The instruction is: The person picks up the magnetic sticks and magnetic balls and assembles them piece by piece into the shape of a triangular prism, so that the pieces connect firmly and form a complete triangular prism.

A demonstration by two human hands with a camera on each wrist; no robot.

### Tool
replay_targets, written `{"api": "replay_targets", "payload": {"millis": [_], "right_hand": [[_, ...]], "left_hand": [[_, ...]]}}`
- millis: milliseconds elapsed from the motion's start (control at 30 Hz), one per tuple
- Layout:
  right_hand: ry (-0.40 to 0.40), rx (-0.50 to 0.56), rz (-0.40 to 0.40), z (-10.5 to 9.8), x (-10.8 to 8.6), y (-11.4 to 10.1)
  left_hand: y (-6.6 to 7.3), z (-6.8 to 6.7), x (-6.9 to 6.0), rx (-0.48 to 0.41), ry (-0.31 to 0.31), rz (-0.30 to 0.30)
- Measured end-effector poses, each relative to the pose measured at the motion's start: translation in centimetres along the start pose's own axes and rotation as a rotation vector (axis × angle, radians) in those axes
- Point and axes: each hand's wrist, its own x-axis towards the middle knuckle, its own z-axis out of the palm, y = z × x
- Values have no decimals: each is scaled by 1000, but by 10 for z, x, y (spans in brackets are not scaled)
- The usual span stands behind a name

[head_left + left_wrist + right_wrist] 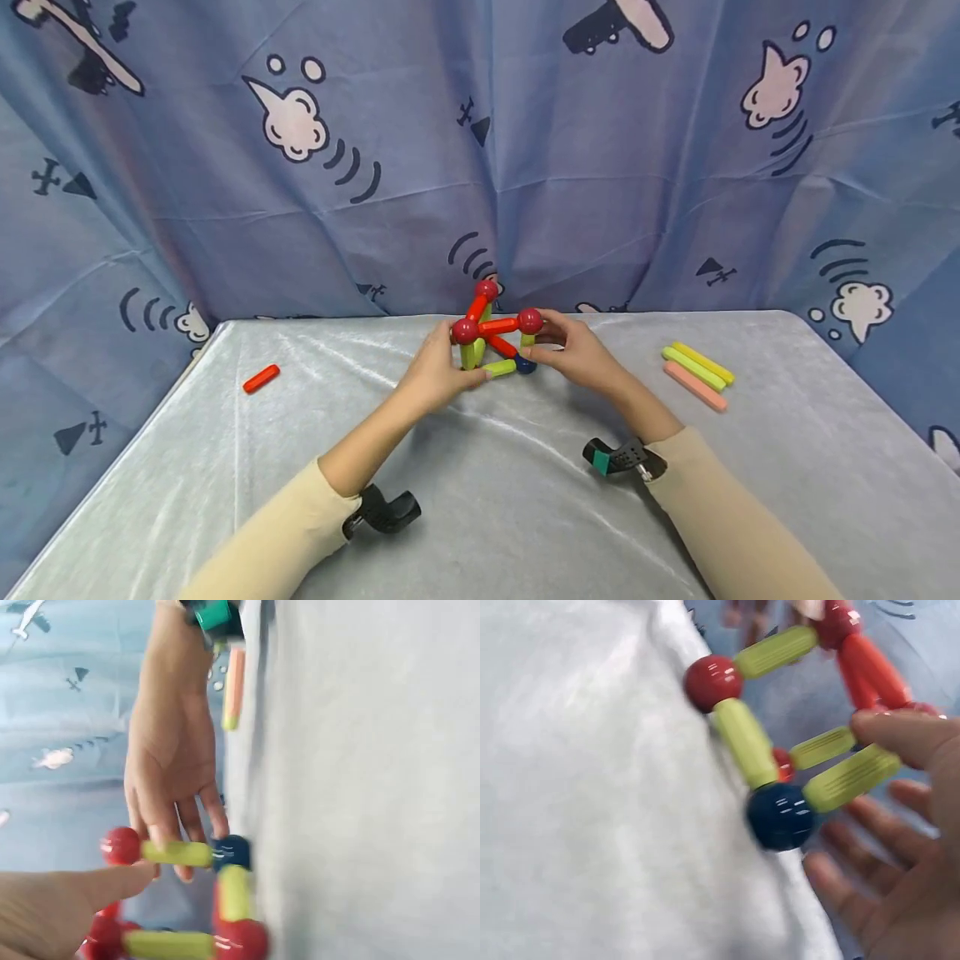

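Observation:
A frame of balls and short rods stands at the table's back. Its top has red balls (529,321) joined by red rods (498,326); yellow-green uprights (853,777) lead down to a dark blue ball (781,816) and a red ball (714,683). A yellow-green rod (235,892) joins these two low down. My left hand (442,367) grips the frame's left corner, its fingers partly hidden behind it. At the right corner my right hand (576,352) holds the upright beside the blue ball, thumb in front and fingers behind.
A loose red rod (261,378) lies at the table's left. Right of my hands are a yellow rod (703,362), a yellow-green rod (693,369) and a salmon rod (695,386), side by side. A patterned blue curtain (420,150) hangs behind the table.

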Motion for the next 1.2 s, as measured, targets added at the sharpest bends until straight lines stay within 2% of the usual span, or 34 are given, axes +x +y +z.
{"api": "replay_targets", "payload": {"millis": [67,167,333,467,533,633,700,767,833,867,967,1000,1067,1100,1200], "right_hand": [[-43,-60,21,2,1,6],[-74,-116,19,3,-1,12],[-130,-150,30,-1,-3,14],[-224,-126,50,-6,-4,9],[-288,-84,57,-6,-6,4],[-381,-17,55,0,-9,-1],[-419,15,42,5,-10,-4],[-441,22,25,9,-10,-7],[-425,9,18,9,-9,-8],[-392,-12,19,9,-9,-8],[-215,-93,45,8,-6,-5],[-151,-118,62,8,-5,-3],[-68,-148,86,8,-3,1],[-56,-152,90,8,-2,4],[-102,-138,80,10,-1,9]], "left_hand": [[-7,3,1,-25,-90,-63],[-17,9,9,15,-146,-42],[-25,14,21,42,-132,11],[-30,12,30,9,-77,57],[-35,12,35,-51,-44,58],[-45,14,43,-184,1,23],[-51,14,47,-272,18,1],[-55,13,49,-320,24,-18],[-57,9,48,-319,37,-44],[-57,7,47,-302,44,-63],[-56,4,39,-224,63,-124],[-55,3,35,-198,48,-136],[-52,4,27,-167,-28,-123],[-49,5,22,-146,-79,-103],[-40,8,10,-83,-215,-27]]}}
